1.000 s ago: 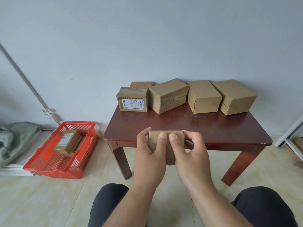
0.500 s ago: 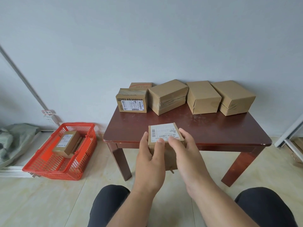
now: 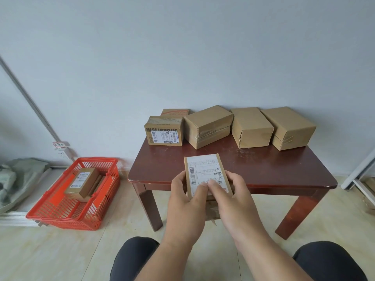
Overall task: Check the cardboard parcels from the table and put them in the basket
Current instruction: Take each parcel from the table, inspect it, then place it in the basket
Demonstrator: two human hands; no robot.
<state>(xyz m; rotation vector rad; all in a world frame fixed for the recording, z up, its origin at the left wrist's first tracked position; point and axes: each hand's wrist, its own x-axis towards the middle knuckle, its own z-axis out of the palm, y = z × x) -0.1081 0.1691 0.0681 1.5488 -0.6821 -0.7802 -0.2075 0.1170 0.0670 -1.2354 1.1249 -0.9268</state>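
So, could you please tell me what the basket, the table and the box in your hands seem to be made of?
The basket looks like moulded red plastic, judging by its uniform slotted mesh. The table seems to be dark wood with a glossy varnish, given its reflections. The box is matt brown cardboard with a white paper label.

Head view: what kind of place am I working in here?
Probably a plain room used as a makeshift parcel-sorting spot: taped cardboard parcels lined up on a small wooden table against a bare wall, and a red basket on the tiled floor.
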